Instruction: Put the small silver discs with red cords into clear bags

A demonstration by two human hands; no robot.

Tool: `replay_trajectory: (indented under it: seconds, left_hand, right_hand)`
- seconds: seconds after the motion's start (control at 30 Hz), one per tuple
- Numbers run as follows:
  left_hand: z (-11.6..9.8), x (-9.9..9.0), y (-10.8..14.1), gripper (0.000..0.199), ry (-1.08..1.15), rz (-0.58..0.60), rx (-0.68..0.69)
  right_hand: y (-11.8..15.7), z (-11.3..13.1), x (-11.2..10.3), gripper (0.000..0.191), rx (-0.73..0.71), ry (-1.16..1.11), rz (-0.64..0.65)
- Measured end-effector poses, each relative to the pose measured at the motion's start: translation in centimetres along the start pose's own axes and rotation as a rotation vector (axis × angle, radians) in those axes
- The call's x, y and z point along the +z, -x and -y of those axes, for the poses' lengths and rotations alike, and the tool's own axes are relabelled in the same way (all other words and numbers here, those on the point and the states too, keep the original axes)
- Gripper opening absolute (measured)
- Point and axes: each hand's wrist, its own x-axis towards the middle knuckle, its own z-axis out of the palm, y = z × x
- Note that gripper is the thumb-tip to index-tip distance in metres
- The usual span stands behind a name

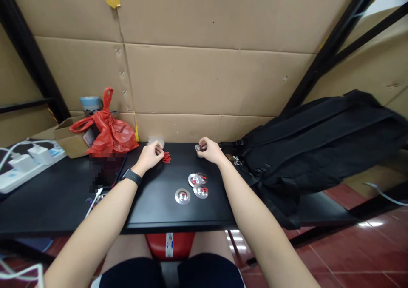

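My right hand [208,150] pinches a small round shiny disc [198,147] near the back edge of the black table. Its fingers are closed on the rim. At the left, my left hand [152,155], with a dark watch on the wrist, has its fingertips together beside a small pile of thin red pieces [166,157]. What those fingertips hold, if anything, is hidden. Behind this hand lies a stack of clear round pieces [156,141]. Between my forearms several silvery discs with red pieces at their centres lie flat, one [182,196] apart from an overlapping group [200,191].
A black backpack [318,143] fills the table's right side. On the left are a knotted red plastic bag [111,130], a cardboard box [72,141], a white power strip [28,169] and a dark phone-like item. A cardboard wall [204,79] stands directly behind.
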Motion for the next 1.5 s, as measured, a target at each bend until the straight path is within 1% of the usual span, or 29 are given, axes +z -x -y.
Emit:
replay_trajectory:
  seconds: [0.07,0.2,0.43,0.57,0.67,0.7,0.73,0.77,0.8,0.9,0.93,0.97,1.0,1.07,1.17,1.3,1.4,1.5]
  left_hand:
    - [0.2,0.2,0.0,0.01,-0.03,0.012,0.007]
    - [0.5,0.5,0.0,0.01,-0.048,0.007,-0.011]
    - [1.2,0.8,0.1,0.013,-0.036,-0.001,-0.093]
    - [1.2,1.0,0.1,0.011,0.008,0.011,-0.09]
    - [1.0,0.9,0.2,0.012,0.016,0.005,-0.094]
    - [0.9,0.9,0.2,0.011,0.017,0.003,-0.099]
    - [0.8,0.9,0.2,0.01,0.015,-0.002,-0.105]
    - [0.8,0.9,0.3,0.009,0.011,-0.008,-0.111]
    - [0.7,0.9,0.3,0.008,0.006,-0.013,-0.116]
    - [0.3,0.9,0.3,0.009,-0.004,-0.027,-0.101]
    - [0.1,0.9,0.3,0.01,-0.004,-0.029,-0.085]
    - [-0.1,0.9,0.3,0.011,-0.002,-0.031,-0.064]
    - [-0.4,0.9,0.3,0.012,0.003,-0.035,-0.042]
    - [-0.9,1.0,0.3,0.012,0.013,-0.04,-0.008]
    - [-1.5,1.0,0.4,0.012,0.023,-0.042,0.012]
    - [-2.2,1.0,0.5,0.014,0.039,-0.027,0.035]
    - [-3.0,0.9,0.7,0.016,0.027,-0.007,0.073]
    - [-4.1,1.1,1.2,0.017,0.004,0.077,0.119]
  right_hand:
    - [0.0,-1.0,0.0,0.027,0.039,0.055,0.015]
    - [0.0,-2.3,0.3,0.021,0.084,0.086,0.042]
    - [-0.1,-3.5,0.5,0.016,0.116,0.136,0.104]
    - [-0.2,-3.4,0.4,0.016,0.077,0.189,0.13]
    - [-0.3,-2.5,0.0,0.023,0.043,0.232,0.094]
    - [-0.3,-2.0,-0.1,0.023,0.033,0.222,0.101]
    - [-0.2,-1.3,-0.3,0.023,0.023,0.191,0.138]
    - [-0.1,-0.6,-0.5,0.023,0.007,0.137,0.215]
    - [0.0,0.2,-0.6,0.024,-0.015,0.069,0.328]
    - [0.6,2.4,-0.8,0.037,-0.092,-0.114,0.756]
    - [0.8,2.9,-0.8,0.042,-0.11,-0.134,0.856]
    - [1.0,3.3,-0.8,0.045,-0.12,-0.133,0.919]
    - [1.1,3.6,-0.7,0.045,-0.124,-0.118,0.948]
    - [1.2,3.8,-0.4,0.039,-0.126,-0.089,0.943]
    - [1.2,3.8,-0.1,0.028,-0.134,-0.086,0.876]
    - [1.1,3.7,0.1,0.026,-0.113,-0.106,0.77]
    - [1.0,3.6,0.2,0.025,-0.094,-0.119,0.646]
    - [0.8,3.6,0.6,0.022,-0.089,-0.113,0.473]
